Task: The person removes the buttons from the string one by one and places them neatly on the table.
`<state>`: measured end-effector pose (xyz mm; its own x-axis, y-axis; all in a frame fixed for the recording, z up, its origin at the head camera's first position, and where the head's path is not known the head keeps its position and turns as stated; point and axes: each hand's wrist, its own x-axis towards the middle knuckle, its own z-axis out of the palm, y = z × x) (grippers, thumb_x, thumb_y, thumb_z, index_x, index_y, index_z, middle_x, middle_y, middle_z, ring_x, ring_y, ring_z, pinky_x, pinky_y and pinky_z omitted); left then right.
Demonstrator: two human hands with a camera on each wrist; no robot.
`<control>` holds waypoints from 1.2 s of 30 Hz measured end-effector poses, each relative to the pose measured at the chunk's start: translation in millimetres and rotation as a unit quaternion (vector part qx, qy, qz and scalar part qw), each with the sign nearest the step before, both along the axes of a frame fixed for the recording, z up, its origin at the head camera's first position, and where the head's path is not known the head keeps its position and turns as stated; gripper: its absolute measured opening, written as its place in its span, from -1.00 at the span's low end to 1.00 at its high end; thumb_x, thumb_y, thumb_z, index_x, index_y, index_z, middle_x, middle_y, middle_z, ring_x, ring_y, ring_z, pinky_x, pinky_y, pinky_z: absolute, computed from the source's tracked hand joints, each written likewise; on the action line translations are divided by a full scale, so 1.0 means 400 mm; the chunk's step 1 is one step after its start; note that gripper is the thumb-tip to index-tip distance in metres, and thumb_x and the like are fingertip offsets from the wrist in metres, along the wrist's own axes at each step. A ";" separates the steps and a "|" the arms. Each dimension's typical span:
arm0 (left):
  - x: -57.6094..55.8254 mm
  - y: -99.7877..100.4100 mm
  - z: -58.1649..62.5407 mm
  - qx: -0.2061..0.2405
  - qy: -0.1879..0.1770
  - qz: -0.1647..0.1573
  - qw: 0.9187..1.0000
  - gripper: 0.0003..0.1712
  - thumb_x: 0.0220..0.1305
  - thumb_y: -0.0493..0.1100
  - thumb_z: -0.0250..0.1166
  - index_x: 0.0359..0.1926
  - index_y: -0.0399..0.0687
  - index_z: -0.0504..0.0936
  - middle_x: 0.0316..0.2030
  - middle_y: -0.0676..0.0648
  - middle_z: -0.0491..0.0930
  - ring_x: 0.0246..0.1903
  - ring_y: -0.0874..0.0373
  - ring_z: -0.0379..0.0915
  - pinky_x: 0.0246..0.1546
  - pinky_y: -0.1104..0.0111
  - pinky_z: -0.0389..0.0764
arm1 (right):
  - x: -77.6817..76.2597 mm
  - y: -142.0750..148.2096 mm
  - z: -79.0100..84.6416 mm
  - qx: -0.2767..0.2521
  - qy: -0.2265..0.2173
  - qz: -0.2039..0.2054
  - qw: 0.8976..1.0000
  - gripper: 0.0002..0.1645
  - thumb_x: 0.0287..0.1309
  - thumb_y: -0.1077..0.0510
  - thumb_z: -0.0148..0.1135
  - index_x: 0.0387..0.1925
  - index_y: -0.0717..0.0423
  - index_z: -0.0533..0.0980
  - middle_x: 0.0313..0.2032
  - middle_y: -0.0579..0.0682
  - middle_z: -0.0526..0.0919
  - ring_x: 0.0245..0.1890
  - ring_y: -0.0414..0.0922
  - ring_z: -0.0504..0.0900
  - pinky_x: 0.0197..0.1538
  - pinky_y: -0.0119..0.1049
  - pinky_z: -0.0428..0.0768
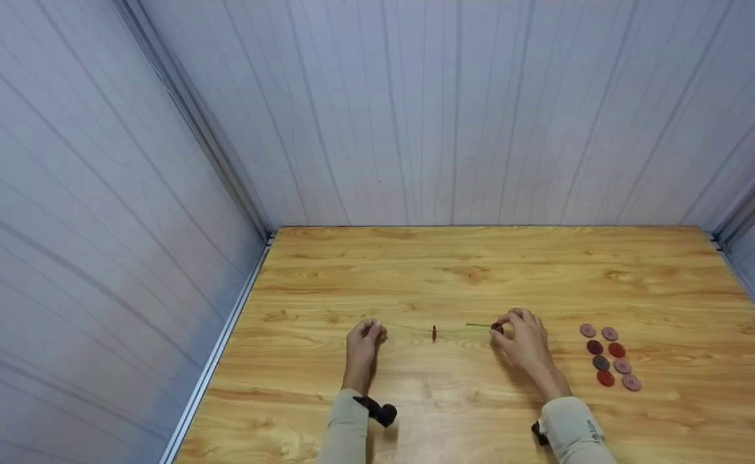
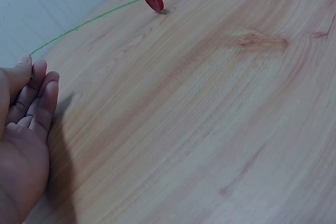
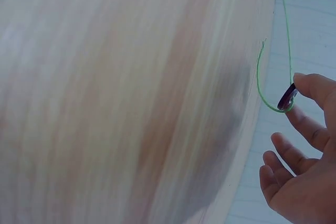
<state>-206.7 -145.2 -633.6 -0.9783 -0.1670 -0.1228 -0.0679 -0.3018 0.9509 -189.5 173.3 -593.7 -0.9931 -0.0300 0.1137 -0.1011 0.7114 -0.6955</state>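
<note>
A green string (image 2: 84,24) runs between the two hands above the table. My left hand (image 1: 363,348) pinches its left end between thumb and forefinger. Midway along, a red button (image 1: 434,333) hangs threaded on the string, tilted nearly edge-on. At the other side my right hand (image 1: 525,341) pinches a dark maroon button (image 3: 287,97) between thumb and index finger. The string passes to this dark button, and its loose end curls back to the left in the right wrist view. The other fingers of the right hand are loosely bent.
To the right of my right hand lie several loose buttons in two rough columns: pink buttons (image 1: 622,366), red buttons (image 1: 616,350), a dark maroon button (image 1: 594,347) and a grey button (image 1: 601,363). The wooden table (image 1: 468,270) meets pale panel walls (image 1: 416,116) at the back and sides.
</note>
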 end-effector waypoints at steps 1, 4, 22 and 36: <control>0.000 0.000 -0.001 0.002 -0.001 0.001 1.000 -0.73 0.39 -0.33 0.09 -0.08 -0.57 0.43 -0.32 -0.13 0.53 -0.29 0.03 0.48 -0.15 0.26 0.58 | 0.000 0.004 0.001 0.003 0.002 -0.001 1.000 -0.71 0.21 0.06 0.27 -0.13 0.16 0.55 0.16 0.25 0.38 0.19 0.25 0.26 0.24 0.23 0.12; -0.002 0.001 -0.003 0.001 0.002 0.001 1.000 -0.73 0.39 -0.32 0.09 -0.09 -0.57 0.43 -0.32 -0.13 0.53 -0.30 0.05 0.48 -0.16 0.26 0.58 | 0.000 0.016 0.002 0.008 0.002 -0.008 1.000 -0.71 0.21 0.05 0.27 -0.14 0.16 0.55 0.14 0.25 0.39 0.16 0.25 0.28 0.23 0.23 0.14; -0.010 0.002 -0.005 0.005 0.001 0.008 1.000 -0.88 0.37 -0.37 0.09 -0.24 -0.44 0.46 -0.37 -0.10 0.51 -0.34 0.06 0.47 -0.20 0.27 0.57 | 0.010 0.084 -0.003 0.031 -0.014 -0.040 0.999 -0.65 0.23 0.03 0.23 -0.08 0.19 0.52 0.17 0.29 0.35 0.18 0.28 0.24 0.21 0.25 0.13; -0.011 0.004 -0.007 0.024 0.002 0.013 1.000 -0.91 0.38 -0.38 0.08 -0.29 -0.38 0.45 -0.38 -0.10 0.49 -0.36 0.08 0.45 -0.22 0.28 0.56 | 0.011 0.119 -0.004 0.019 -0.020 -0.061 0.998 -0.66 0.21 0.04 0.24 -0.11 0.21 0.52 0.16 0.30 0.33 0.19 0.30 0.20 0.21 0.24 0.09</control>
